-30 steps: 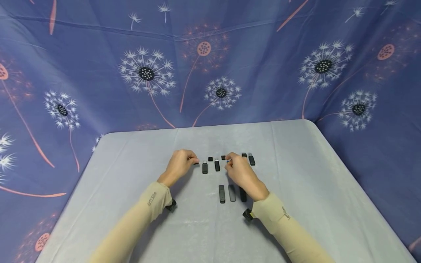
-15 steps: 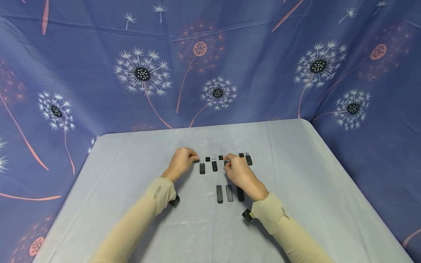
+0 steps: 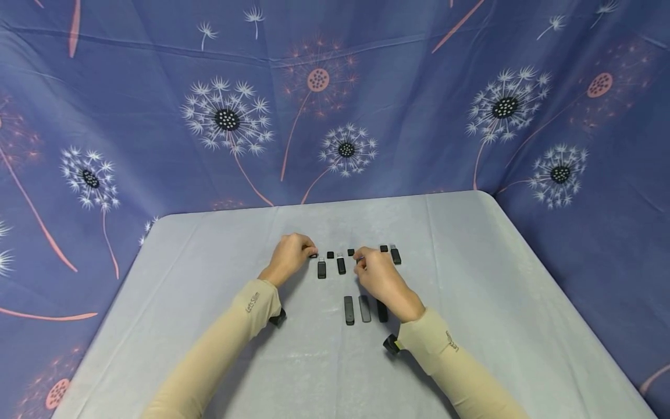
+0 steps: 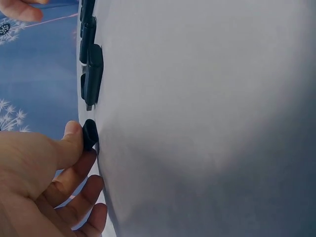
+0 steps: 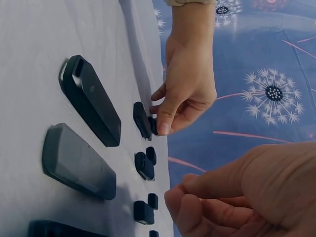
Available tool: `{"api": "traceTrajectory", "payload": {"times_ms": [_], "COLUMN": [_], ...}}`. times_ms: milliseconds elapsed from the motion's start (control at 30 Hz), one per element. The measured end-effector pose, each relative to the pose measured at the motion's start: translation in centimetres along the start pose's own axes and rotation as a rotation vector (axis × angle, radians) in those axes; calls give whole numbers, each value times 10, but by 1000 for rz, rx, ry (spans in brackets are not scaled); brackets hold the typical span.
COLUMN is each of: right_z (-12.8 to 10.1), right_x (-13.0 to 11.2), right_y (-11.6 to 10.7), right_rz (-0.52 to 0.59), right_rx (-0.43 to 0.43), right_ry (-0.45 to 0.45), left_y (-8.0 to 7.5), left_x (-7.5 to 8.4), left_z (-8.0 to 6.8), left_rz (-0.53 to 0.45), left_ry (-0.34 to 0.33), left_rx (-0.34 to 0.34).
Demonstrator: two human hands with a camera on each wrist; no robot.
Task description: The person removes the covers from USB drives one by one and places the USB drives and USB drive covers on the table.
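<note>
A person in pale sleeves (image 3: 209, 349) works at a cloth-covered bench (image 3: 309, 372) before a blue dandelion-print backdrop (image 3: 408, 116). In the head view, the left hand (image 3: 289, 255) pinches a small black cap (image 3: 313, 256) just beside the leftmost of a row of black USB drives (image 3: 321, 269). Loose caps (image 3: 330, 255) lie near the other drives, while three larger sticks (image 3: 349, 310) rest closer to the person, the rightmost partly behind the right hand (image 3: 384, 273).

From the left wrist, the cap stands tilted between thumb and forefinger, near the exposed metal plug of the closest drive, the remaining fingers loosely bent.

From the right wrist, the right hand's fingertips (image 5: 190, 180) are drawn together near a drive in the row; whether they pinch anything cannot be told from this angle. The left hand appears beyond, at the cap.
</note>
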State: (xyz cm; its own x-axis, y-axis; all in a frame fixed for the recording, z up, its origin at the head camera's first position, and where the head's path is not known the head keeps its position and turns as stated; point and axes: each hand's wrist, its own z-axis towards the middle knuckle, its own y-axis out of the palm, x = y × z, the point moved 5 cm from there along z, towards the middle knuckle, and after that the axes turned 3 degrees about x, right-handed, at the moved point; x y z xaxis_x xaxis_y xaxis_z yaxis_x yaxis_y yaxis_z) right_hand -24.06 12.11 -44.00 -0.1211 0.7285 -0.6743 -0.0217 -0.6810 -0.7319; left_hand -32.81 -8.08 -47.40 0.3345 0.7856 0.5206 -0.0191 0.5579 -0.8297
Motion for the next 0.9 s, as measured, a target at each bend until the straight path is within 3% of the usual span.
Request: {"api": "traceTrajectory", "payload": {"times_ms": [900], "right_z": [-2], "right_x": [0], "right_y": [-1], "right_rz": [6], "right_rx": [22], "right_ry": [-18], "left_y": [4], "left_x": [-1], "left_z": [-3], "left_rz": [-3], "left_ry": [-7], "left_rx": [0]}}
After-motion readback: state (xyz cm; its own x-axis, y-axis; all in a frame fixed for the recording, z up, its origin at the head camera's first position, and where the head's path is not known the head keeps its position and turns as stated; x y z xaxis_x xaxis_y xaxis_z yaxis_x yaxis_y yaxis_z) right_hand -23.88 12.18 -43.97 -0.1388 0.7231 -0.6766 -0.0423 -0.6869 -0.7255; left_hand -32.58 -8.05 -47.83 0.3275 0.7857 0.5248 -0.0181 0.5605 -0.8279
